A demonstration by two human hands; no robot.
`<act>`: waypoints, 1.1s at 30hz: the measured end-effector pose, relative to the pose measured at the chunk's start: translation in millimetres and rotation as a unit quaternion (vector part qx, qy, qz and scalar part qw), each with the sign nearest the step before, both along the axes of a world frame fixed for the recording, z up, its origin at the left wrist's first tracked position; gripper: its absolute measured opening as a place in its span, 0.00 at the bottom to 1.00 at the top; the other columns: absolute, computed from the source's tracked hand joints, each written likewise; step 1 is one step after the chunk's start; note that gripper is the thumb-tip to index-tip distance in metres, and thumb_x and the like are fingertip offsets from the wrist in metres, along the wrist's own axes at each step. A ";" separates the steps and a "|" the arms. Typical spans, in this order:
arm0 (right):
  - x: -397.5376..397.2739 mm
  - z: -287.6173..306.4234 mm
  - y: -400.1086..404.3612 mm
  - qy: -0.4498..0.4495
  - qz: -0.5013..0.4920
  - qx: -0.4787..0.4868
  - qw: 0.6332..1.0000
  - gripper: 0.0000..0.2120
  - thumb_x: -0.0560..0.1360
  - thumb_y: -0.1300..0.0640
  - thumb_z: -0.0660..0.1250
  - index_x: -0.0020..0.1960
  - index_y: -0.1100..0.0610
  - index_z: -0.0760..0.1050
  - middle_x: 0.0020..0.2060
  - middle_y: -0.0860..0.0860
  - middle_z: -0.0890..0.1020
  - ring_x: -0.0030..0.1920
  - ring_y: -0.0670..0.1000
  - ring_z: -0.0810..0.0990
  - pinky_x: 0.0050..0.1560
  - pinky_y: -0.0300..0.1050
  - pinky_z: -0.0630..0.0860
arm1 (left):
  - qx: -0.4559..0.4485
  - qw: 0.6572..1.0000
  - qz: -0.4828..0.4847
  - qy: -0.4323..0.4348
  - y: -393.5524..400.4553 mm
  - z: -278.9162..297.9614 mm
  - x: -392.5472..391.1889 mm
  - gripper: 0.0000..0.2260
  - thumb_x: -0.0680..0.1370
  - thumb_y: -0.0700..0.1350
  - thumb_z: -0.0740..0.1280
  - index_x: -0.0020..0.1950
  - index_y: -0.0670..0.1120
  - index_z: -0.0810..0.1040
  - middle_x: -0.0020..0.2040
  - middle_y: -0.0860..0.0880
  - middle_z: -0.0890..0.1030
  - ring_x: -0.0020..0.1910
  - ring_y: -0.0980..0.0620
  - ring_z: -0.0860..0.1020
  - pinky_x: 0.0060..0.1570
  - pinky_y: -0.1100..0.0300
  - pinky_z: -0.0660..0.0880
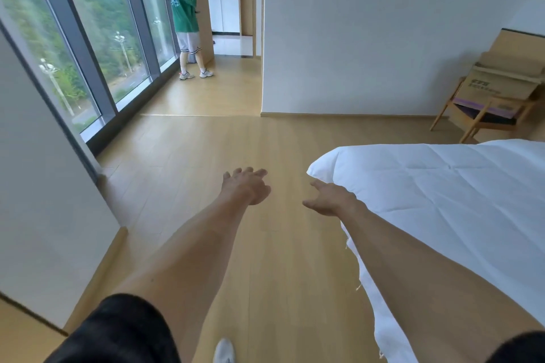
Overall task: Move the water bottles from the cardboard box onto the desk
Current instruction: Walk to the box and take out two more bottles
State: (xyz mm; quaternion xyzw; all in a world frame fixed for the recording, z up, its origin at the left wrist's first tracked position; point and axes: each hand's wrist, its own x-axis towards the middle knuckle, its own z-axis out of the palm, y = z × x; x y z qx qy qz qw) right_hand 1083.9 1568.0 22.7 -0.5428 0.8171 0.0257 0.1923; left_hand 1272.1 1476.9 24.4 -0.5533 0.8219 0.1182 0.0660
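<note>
A cardboard box with open flaps sits on a wooden chair at the far right by the wall. No water bottles show from here, and no desk is in view. Both my arms stretch forward over the wooden floor. My left hand hangs with relaxed fingers and holds nothing. My right hand is empty too, fingers loosely spread, beside the corner of the bed. Both hands are far from the box.
A bed with a white duvet fills the right side. A person in a green shirt stands by the tall windows at the back left. A white wall divides the room ahead. My shoe shows below.
</note>
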 end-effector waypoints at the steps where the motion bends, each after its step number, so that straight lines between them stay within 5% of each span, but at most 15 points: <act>1: -5.2 -1.4 -15.2 0.004 -0.002 0.002 1.000 0.33 0.79 0.37 0.59 0.81 0.44 0.54 0.77 0.50 0.67 0.75 0.57 0.66 0.71 0.55 0.67 | 0.001 1.000 -0.003 0.002 -16.9 -2.6 -5.4 0.25 0.83 0.57 0.55 0.81 0.58 0.57 0.80 0.50 0.61 0.79 0.45 0.58 0.76 0.43 0.53; 15: -36.8 12.6 -295.2 0.031 -0.055 0.016 0.998 0.32 0.81 0.36 0.55 0.81 0.45 0.53 0.75 0.51 0.69 0.74 0.58 0.66 0.70 0.54 0.65 | 0.013 0.998 -0.052 0.016 -311.3 5.9 -42.8 0.26 0.83 0.56 0.55 0.81 0.58 0.56 0.81 0.51 0.59 0.80 0.45 0.56 0.77 0.43 0.52; 33: -144.3 -21.8 -558.8 -0.007 -0.072 0.010 0.997 0.32 0.80 0.37 0.57 0.81 0.45 0.55 0.77 0.52 0.66 0.76 0.58 0.64 0.72 0.54 0.63 | 0.017 0.997 -0.068 -0.015 -573.9 -25.9 -158.5 0.26 0.83 0.56 0.55 0.81 0.59 0.57 0.79 0.50 0.62 0.78 0.44 0.59 0.76 0.43 0.55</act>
